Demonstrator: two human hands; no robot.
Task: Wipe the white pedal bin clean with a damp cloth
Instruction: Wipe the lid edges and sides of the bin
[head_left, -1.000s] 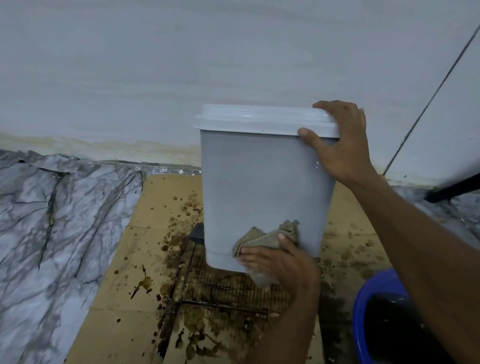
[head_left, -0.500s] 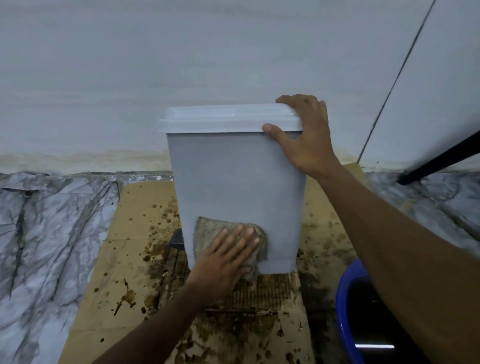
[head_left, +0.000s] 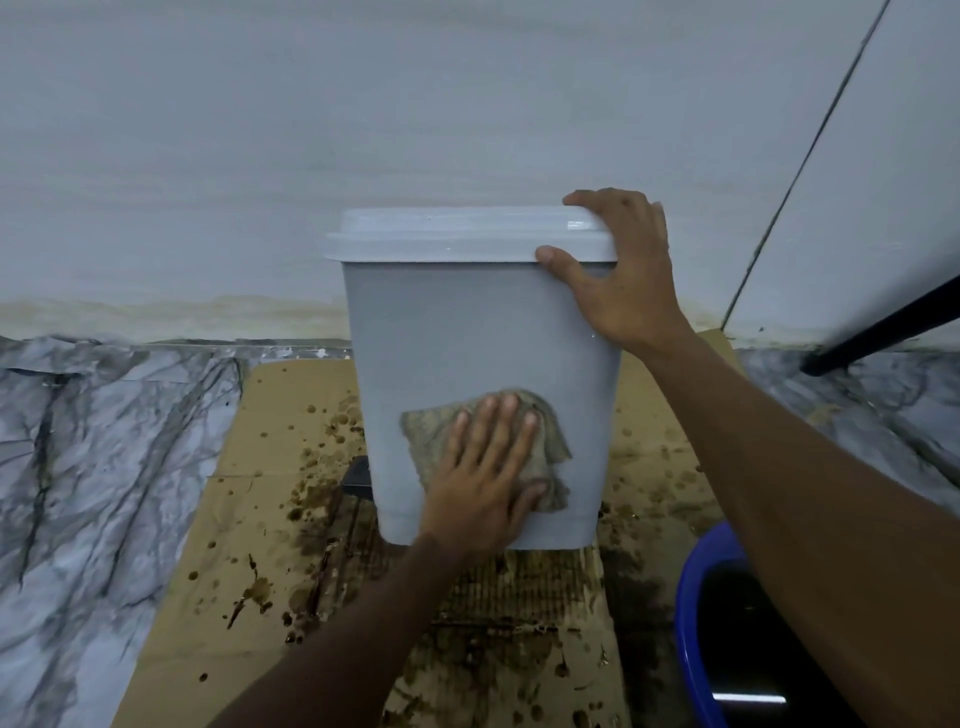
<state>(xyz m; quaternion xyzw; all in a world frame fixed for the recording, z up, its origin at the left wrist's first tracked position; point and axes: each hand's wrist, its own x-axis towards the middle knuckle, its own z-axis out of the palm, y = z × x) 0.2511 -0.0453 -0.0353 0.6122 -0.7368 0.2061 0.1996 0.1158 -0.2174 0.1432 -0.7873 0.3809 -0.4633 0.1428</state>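
On the stained cardboard (head_left: 270, 415), the white pedal bin (head_left: 467, 338) is gripped at its lid (head_left: 457, 234) by the right hand (head_left: 618, 280), and the cloth (head_left: 553, 441), pressed under the flat left hand (head_left: 488, 483), is best rubbed in slow, firm rows.

Likely home floor corner: marble-veined floor (head_left: 104, 467), water-stained white wall (head_left: 363, 130), spattered cardboard (head_left: 270, 441), blue bucket (head_left: 688, 634).

The left forearm (head_left: 337, 639) and right forearm (head_left: 805, 467) are bare to the frame edge; left hand (head_left: 483, 483) and right hand (head_left: 618, 275) bare, nails short.
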